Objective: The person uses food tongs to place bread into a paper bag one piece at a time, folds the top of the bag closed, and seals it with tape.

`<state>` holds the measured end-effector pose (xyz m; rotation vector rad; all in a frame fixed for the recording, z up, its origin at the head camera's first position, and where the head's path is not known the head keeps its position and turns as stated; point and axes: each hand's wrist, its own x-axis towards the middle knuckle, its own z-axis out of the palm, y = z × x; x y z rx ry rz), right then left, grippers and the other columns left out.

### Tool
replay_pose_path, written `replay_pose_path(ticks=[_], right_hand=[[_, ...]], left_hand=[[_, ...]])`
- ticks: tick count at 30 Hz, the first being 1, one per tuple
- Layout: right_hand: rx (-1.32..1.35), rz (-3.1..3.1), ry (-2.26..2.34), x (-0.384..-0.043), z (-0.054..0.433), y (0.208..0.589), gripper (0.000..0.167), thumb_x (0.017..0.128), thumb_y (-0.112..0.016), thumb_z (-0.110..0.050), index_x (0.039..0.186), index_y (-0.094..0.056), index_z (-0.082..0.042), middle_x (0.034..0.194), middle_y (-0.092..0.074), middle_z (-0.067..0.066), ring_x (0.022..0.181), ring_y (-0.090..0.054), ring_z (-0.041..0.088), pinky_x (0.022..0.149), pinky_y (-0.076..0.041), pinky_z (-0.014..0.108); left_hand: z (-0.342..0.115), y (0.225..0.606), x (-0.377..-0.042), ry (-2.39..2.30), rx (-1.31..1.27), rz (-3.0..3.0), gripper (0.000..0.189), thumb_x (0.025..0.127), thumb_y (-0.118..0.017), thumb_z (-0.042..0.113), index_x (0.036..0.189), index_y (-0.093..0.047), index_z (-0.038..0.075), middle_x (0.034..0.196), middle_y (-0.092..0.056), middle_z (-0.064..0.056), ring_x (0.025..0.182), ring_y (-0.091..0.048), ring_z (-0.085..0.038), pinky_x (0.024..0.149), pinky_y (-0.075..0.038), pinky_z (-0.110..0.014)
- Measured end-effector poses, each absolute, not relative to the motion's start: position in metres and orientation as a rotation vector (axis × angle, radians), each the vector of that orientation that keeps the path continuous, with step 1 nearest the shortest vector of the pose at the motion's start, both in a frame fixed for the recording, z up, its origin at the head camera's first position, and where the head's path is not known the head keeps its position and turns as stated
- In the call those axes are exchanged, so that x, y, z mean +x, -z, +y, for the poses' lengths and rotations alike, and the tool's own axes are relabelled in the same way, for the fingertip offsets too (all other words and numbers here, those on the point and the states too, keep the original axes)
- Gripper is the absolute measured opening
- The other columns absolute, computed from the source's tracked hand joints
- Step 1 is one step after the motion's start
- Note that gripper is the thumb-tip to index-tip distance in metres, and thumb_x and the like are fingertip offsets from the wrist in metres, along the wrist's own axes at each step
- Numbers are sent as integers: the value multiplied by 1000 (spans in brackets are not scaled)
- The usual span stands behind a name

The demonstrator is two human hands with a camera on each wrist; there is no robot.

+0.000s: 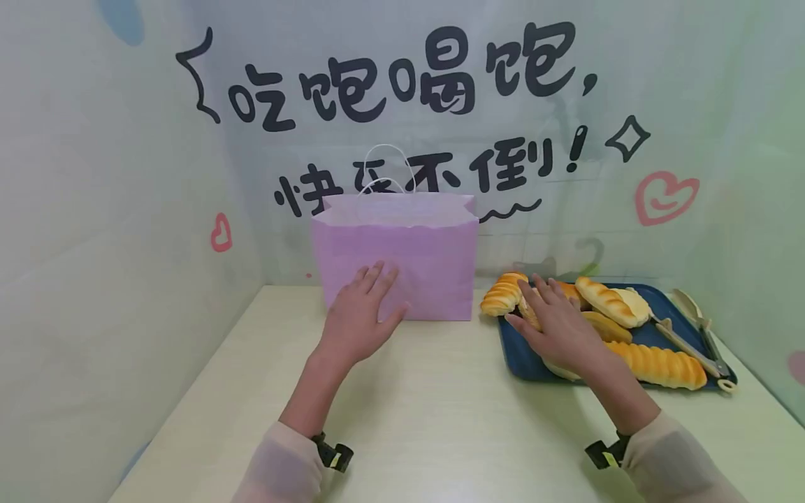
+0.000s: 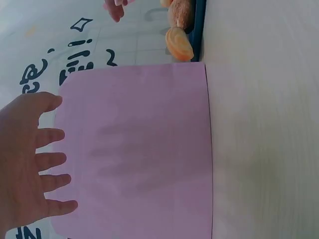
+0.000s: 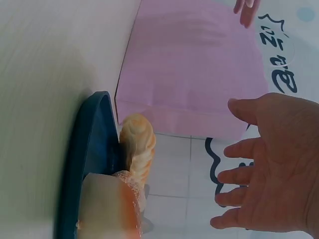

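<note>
standing upright towards the back of the table (image 1: 434, 419), the pink paper bag (image 1: 434, 279) has its mouth upward and spread; its stiff, creased paper probably lets it hold that shape unaided. its white handles (image 1: 388, 145) rise above the rim. the left hand (image 1: 360, 318) hangs before the front panel with fingers straight and parted, holding nothing; the shadow of fingers on the paper in the left wrist view suggests a gap rather than a press. to the bag's right, the blue tray (image 1: 520, 360) gathers the bread (image 1: 657, 365) together, its raised edge likely there to stop pieces from sliding off, though a braided roll (image 1: 505, 293) at the back left corner juts past it. the tongs (image 1: 690, 346) lie at the right end, perhaps so that they are easy to grasp. over the tray's left part hovers the right hand (image 1: 560, 328), also extended and empty, apart from the bread in the right wrist view.
</note>
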<state>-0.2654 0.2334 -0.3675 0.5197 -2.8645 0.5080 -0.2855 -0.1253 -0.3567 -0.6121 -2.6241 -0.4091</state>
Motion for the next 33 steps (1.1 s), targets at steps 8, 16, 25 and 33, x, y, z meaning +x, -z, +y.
replay_pose_path(ticks=[8,16,25,33], right_hand=[[675,-2770,-579,-292,220,368,76,111,-55,-43,169,-23,-8,173,-17,24,158,-14,50,121,-19,72],[555,-2790,-987,-350,207,350,84,109,-34,-65,172,1,-21,177,-4,14,161,-12,44,125,-15,66],[312,-2616,-1644,-402,186,349,80,109,-11,-69,172,-3,-20,177,-7,9,162,-12,39,129,-8,57],[207,-2325,-2139,-424,157,359,80,106,-10,-72,172,-5,-27,178,-7,4,163,-7,34,129,-4,59]], left_hand=[[-169,338,-306,651,-466,-2420,71,105,-56,51,165,-40,18,172,-32,-9,157,-31,-37,113,-41,-68],[-217,313,-355,1316,-219,-2223,61,111,-46,49,167,-36,27,172,-31,0,157,-33,-27,121,-35,-56],[-242,324,-401,2132,-60,-2108,70,111,-25,62,171,-19,27,177,-18,-3,161,-21,-33,128,-22,-51],[-233,340,-419,2200,74,-2220,83,105,-11,74,171,-21,25,177,-17,-1,162,-19,-29,128,-21,-52]])
